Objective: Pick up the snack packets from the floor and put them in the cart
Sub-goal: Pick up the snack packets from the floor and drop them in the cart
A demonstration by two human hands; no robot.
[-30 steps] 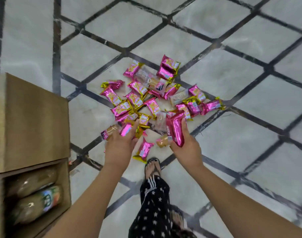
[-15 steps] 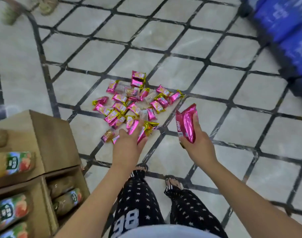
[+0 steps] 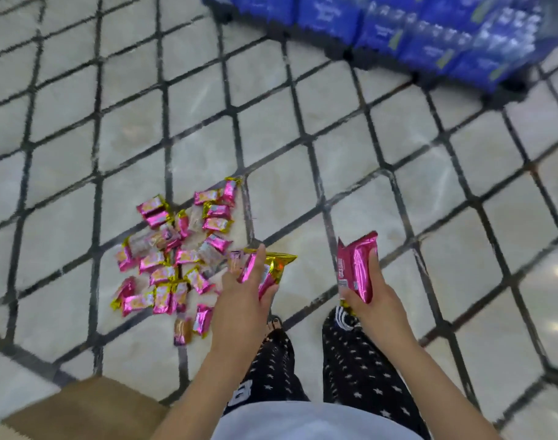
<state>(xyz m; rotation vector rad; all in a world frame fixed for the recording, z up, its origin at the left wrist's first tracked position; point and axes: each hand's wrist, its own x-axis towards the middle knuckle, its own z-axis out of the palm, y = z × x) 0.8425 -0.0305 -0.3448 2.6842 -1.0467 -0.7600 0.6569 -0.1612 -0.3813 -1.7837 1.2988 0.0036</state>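
Your left hand (image 3: pixel 242 300) has its grip closed around a small bunch of pink and gold packets (image 3: pixel 268 268), held above the floor just right of the pile. Your right hand (image 3: pixel 371 300) grips a larger pink packet (image 3: pixel 355 265), fingers wrapped over its front, with a bit of gold wrapper showing under the palm. The remaining snack packets (image 3: pixel 173 252) lie scattered in a loose heap on the tiled floor (image 3: pixel 350 160), in front of you and to your left. A brown cardboard corner (image 3: pixel 84 408) shows at the bottom left; you cannot tell from here whether it belongs to the cart. Blue wrapped packs (image 3: pixel 398 23) sit along the top, well apart from the heap.
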